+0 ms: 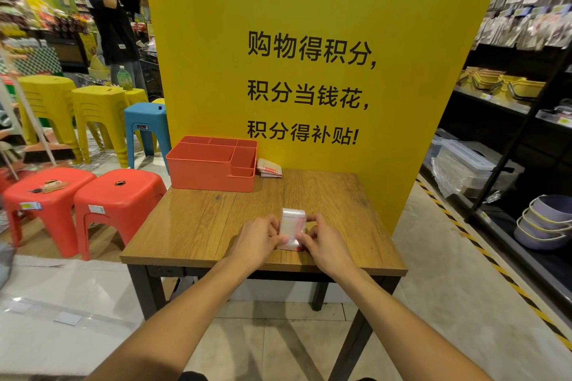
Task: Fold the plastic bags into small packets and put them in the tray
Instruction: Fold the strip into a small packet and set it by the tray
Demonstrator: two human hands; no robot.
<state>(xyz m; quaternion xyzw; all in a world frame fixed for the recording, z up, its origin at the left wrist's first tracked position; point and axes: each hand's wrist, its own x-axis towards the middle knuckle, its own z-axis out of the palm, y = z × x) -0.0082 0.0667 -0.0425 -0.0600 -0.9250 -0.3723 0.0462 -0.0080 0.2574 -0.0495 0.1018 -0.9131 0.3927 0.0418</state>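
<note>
Left hand (258, 237), right hand (325, 241), folded plastic bag (292, 227) pinched between them

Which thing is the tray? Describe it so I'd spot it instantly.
Find the wooden table before the tall yellow sign. At its far left corner stands the coral-red plastic tray, boxy with compartments, unlike the flat pile of plastic bags beside it.
</note>
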